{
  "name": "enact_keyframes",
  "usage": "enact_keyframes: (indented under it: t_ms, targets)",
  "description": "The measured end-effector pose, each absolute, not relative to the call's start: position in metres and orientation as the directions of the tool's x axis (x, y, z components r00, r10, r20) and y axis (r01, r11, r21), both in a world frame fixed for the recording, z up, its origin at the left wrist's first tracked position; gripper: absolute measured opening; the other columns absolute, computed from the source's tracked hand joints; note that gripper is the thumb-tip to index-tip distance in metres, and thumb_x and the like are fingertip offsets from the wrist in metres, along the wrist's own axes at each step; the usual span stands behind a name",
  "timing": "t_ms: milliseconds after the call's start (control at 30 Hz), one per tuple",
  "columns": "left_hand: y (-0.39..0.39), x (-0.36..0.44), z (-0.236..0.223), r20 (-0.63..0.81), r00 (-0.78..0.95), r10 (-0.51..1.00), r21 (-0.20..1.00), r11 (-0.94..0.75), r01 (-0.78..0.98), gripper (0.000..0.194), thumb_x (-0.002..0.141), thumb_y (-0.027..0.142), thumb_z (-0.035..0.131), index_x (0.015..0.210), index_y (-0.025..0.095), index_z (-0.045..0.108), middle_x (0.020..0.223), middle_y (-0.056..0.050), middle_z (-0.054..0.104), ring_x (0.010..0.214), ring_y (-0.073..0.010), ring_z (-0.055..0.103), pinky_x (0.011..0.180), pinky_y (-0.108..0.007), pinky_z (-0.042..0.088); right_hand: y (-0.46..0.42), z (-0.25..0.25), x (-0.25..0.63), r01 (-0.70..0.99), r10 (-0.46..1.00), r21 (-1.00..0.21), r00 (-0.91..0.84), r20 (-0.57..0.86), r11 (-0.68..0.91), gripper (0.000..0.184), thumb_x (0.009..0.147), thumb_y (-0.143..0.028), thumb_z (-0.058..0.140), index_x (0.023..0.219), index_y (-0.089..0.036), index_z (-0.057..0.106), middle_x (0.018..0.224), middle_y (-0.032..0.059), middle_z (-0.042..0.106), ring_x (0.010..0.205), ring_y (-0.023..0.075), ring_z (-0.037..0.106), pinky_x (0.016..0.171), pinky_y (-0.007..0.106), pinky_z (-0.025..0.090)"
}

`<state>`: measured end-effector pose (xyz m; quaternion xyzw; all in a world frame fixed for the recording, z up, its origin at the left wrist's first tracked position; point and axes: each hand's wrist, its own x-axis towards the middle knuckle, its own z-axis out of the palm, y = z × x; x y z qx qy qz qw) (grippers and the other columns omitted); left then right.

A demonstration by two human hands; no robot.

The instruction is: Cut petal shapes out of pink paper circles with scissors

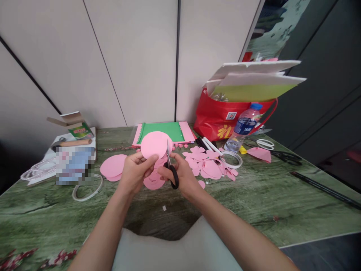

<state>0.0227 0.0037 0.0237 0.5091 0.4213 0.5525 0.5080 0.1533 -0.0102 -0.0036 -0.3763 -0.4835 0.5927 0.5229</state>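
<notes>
Between the thumb and fingers of my left hand point(137, 169) is a round pink paper disc point(154, 144), held up above the table. My right hand point(182, 174) grips a pair of scissors point(174, 176) with black handles. Their blades point away from me and meet the disc's right edge; whether they cut into it I cannot tell. Below and behind my hands lie more pink paper circles point(153, 183), partly hidden by my fingers. Another stack of pink circles point(113, 167) rests left of my left hand. Pink petal-shaped cutouts point(210, 168) are heaped right of my right hand.
Two tape rolls lie near, one left point(88, 187) and one right point(231, 159). A water bottle point(244, 126) stands before a red bag point(210, 116) filled with boards. Green paper point(160, 131) lies at the back, an opened box point(80, 130) back left, black rods point(324, 188) at right.
</notes>
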Motion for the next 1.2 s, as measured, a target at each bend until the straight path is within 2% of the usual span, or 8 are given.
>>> enact_keyframes:
  t_ms: [167,500,767,933,1200]
  targets:
    - [0.004,0.023,0.025,0.142,0.030,0.989,0.980,-0.136,-0.147,0.020,0.062,0.023,0.070,0.053,0.014,0.054,0.035,0.008,0.039,0.032,-0.0016,0.027,0.034,-0.017,0.015,-0.009,-0.006,0.153,-0.289,0.981,-0.957,-0.184,0.065,0.009,0.054,0.058,-0.040,0.074,0.098,-0.020,0.043,0.046,-0.0115,0.047,0.040,0.0087,0.049,0.050,0.027,0.046]
    - [0.004,0.022,0.024,0.166,0.032,0.986,0.973,-0.159,-0.166,0.020,0.066,0.021,0.068,0.056,0.013,0.053,0.036,0.008,0.041,0.032,-0.0008,0.029,0.034,-0.015,0.016,-0.009,-0.009,0.152,-0.331,0.979,-0.943,-0.200,0.038,-0.031,0.056,0.056,-0.035,0.077,0.099,-0.020,0.044,0.051,-0.0097,0.051,0.039,0.0067,0.048,0.050,0.027,0.049]
    - [0.004,0.025,0.024,0.119,0.056,0.991,0.964,-0.102,-0.245,0.019,0.066,0.028,0.069,0.067,0.015,0.055,0.048,0.005,0.055,0.029,-0.0035,0.038,0.028,-0.015,0.023,-0.014,-0.002,0.148,-0.349,0.981,-0.936,-0.192,0.026,-0.043,0.058,0.052,-0.035,0.078,0.097,-0.018,0.045,0.047,-0.0109,0.050,0.038,0.0064,0.047,0.044,0.021,0.043]
    - [0.004,0.026,0.022,0.098,0.010,0.995,0.979,-0.095,-0.182,0.026,0.062,0.025,0.071,0.051,0.013,0.051,0.037,0.006,0.046,0.030,-0.0019,0.035,0.030,-0.015,0.023,-0.015,0.002,0.147,-0.331,0.976,-0.940,-0.216,-0.004,-0.077,0.060,0.048,-0.034,0.080,0.093,-0.018,0.043,0.045,-0.0104,0.052,0.038,0.0074,0.047,0.040,0.020,0.039]
    - [0.004,0.024,0.025,0.076,0.034,0.996,0.986,-0.071,-0.150,0.022,0.056,0.022,0.073,0.051,0.012,0.054,0.034,0.007,0.042,0.030,-0.0011,0.030,0.032,-0.015,0.019,-0.012,0.000,0.150,-0.289,0.984,-0.957,-0.174,0.028,-0.024,0.061,0.050,-0.033,0.079,0.098,-0.018,0.045,0.052,-0.0070,0.058,0.047,0.0096,0.052,0.047,0.022,0.042]
